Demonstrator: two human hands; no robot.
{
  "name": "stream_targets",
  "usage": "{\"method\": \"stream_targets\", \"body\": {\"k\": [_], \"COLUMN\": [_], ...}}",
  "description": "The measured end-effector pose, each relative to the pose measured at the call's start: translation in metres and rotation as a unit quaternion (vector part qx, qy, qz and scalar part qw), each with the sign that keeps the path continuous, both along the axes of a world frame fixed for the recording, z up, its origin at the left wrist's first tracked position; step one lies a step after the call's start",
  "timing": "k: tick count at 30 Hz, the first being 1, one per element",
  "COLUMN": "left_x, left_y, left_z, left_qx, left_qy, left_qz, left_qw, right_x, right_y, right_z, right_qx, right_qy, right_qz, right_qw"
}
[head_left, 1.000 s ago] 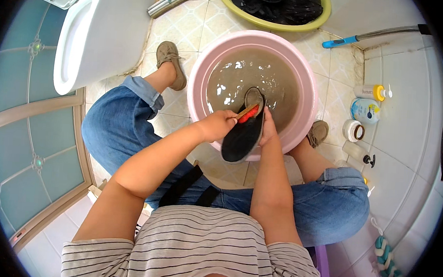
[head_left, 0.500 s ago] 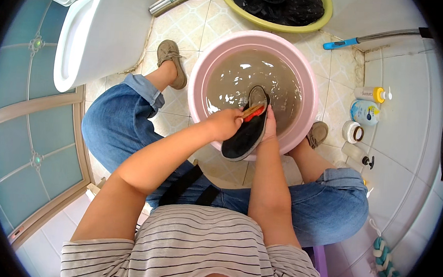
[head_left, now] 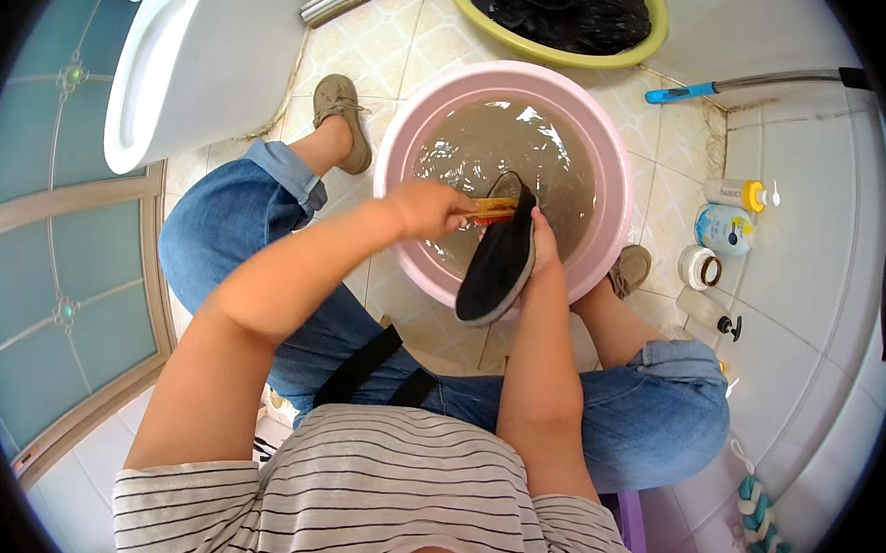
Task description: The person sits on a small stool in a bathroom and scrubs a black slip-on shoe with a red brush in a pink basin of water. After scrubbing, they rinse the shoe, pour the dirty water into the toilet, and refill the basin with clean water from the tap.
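My left hand [head_left: 431, 211] grips a wooden-backed brush [head_left: 493, 208] with red bristles. The brush lies roughly level, its far end against the opening of a black shoe [head_left: 499, 264] with a grey sole edge. My right hand [head_left: 545, 244] holds that shoe from its right side, with some fingers hidden behind it. The shoe is tilted over the near part of a pink basin [head_left: 393, 164], toe toward me. Cloudy brown water [head_left: 560, 147] fills the basin below both hands.
A yellow-green tub [head_left: 575, 55] with a black plastic bag stands beyond the basin. At the left is a white toilet [head_left: 158, 71]. Several bottles, including a white-and-blue one [head_left: 724, 229], line the right wall. A blue-handled tool [head_left: 681, 93] leans at the far right.
My left hand has moved left and up, and the brush now lies flatter. The shoe has turned in my right hand, showing more of its black side.
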State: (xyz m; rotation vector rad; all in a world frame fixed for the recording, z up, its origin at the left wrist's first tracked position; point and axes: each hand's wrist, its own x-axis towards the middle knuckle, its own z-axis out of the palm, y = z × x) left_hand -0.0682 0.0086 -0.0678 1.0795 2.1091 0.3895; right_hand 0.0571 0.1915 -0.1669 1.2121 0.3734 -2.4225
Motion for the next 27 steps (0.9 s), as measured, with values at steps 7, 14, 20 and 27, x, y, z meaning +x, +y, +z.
{"method": "stream_targets", "body": {"k": [7,14,20,27], "left_x": [-0.034,-0.058,-0.051,-0.031], "left_y": [-0.003,0.003,-0.013,-0.032], "left_z": [0.006,0.018,0.015,-0.008], "left_qx": [-0.043,0.153,-0.105,-0.089], "left_qy": [0.238,0.425,0.108,-0.040], "left_qz": [-0.158,-0.379,-0.203,-0.097], "left_qw": [0.957,0.808,0.968,0.991], "right_x": [-0.011,-0.005,-0.006,0.000], "right_y": [-0.007,-0.008,-0.008,-0.007], "right_z": [0.039,0.015,0.022,0.005], "right_qx": [0.026,0.033,0.045,0.030], "right_qy": [-0.047,-0.037,-0.042,-0.061], "right_qz": [0.068,0.099,0.111,0.112], "right_qw": [0.996,0.994,0.992,0.991]}}
